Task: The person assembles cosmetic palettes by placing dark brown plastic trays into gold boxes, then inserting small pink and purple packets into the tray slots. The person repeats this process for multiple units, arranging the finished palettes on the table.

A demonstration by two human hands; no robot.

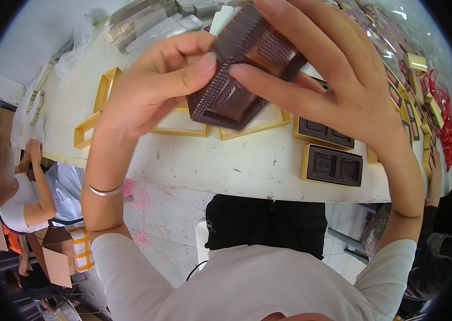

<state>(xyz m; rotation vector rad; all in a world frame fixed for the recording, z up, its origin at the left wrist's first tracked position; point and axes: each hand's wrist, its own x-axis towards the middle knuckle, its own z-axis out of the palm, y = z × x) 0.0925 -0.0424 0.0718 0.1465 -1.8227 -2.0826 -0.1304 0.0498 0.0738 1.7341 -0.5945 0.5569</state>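
Above the table I hold up a dark brown plastic insert tray (pixel 230 101) with moulded compartments and ribbed edges, tilted and slightly blurred. My left hand (pixel 156 80) pinches its left edge, thumb on the near face. My right hand (pixel 343 80) has its thumb against the tray's face and its longer fingers reaching over the far right side. Below the tray, gold-yellow open box frames (pixel 254 130) lie on the table. To the right sits a gold box (pixel 304 161) with a similar brown tray inside, and another such box is just behind it.
More yellow frames (pixel 97 101) lie at left on the white table (pixel 183 166). Stacked clear plastic pieces (pixel 146 27) are at the back. Filled boxes (pixel 410 115) and red ribbons (pixel 445 123) lie at right. One person (pixel 28 198) sits at left; another person's hand (pixel 435 168) is at right.
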